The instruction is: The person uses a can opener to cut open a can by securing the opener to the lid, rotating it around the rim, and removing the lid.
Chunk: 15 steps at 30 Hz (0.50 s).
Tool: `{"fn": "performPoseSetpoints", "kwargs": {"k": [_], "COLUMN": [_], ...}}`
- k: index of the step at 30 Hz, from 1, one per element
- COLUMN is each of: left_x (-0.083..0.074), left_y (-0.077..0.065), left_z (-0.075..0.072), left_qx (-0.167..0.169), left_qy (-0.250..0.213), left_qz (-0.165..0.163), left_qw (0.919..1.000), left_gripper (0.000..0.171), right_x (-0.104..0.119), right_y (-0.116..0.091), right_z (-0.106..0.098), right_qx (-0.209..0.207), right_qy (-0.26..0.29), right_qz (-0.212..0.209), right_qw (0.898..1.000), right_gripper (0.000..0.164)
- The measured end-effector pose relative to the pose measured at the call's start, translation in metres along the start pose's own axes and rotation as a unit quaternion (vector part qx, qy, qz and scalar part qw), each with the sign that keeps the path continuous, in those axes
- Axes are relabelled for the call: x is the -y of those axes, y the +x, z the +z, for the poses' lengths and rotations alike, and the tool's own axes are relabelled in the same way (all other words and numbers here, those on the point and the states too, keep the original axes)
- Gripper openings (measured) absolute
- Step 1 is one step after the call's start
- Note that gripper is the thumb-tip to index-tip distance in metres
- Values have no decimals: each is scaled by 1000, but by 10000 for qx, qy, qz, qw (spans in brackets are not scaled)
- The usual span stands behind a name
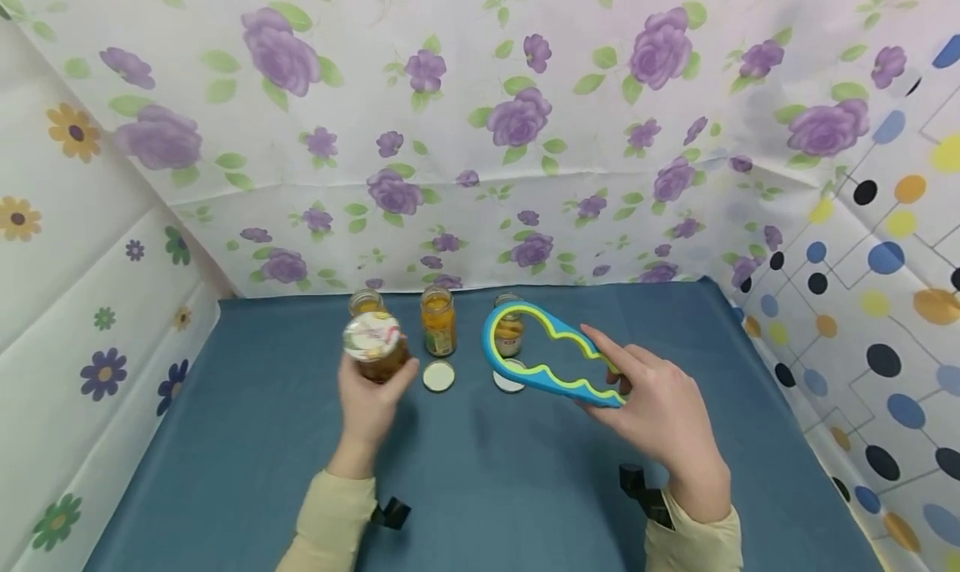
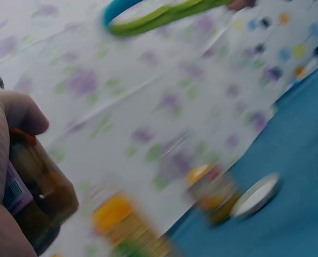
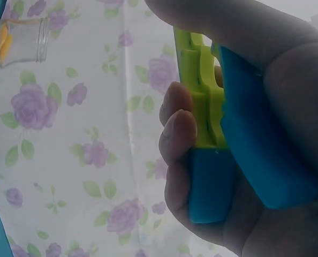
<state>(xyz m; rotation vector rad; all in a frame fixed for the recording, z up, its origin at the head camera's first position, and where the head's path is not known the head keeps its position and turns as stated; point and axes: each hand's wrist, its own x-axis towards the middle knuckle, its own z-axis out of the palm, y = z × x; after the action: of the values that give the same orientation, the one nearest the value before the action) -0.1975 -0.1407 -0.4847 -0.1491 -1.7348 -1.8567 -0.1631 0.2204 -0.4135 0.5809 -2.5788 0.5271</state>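
My left hand grips a lidded glass jar with a patterned white lid, held above the table. Its dark contents and a purple label with a barcode show in the left wrist view. In my right hand are the two handles of a blue and green jar opener, whose wavy inner edges form a wide loop. Fingers curl round the handles in the right wrist view. Behind the held jar stands an open glass jar, partly hidden. Another open jar with orange contents is beside it.
A third jar stands at the back, seen through the opener's loop. One loose lid lies before the middle jar; a second lid is partly covered by the opener. Flowered cloth rises behind the blue table.
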Motion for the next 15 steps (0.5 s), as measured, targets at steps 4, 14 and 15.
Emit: {"fn": "performPoseSetpoints", "kwargs": {"k": [4, 14, 15], "left_x": [-1, 2, 3], "left_y": [-20, -54, -55], "left_z": [33, 73, 74], "left_qx": [860, 2586, 2693], "left_qy": [198, -19, -92], "left_qz": [-386, -550, -531], "left_qw": [9953, 9644, 9615], "left_gripper": [66, 66, 64], "right_x": [4, 20, 22], "right_y": [1, 4, 5], "right_z": [-1, 4, 4], "right_qx": [11, 210, 255], "right_qy": [145, 439, 460], "right_qz": [-106, -470, -513], "right_qw": [9998, 9977, 9973], "right_gripper": [92, 96, 95]}}
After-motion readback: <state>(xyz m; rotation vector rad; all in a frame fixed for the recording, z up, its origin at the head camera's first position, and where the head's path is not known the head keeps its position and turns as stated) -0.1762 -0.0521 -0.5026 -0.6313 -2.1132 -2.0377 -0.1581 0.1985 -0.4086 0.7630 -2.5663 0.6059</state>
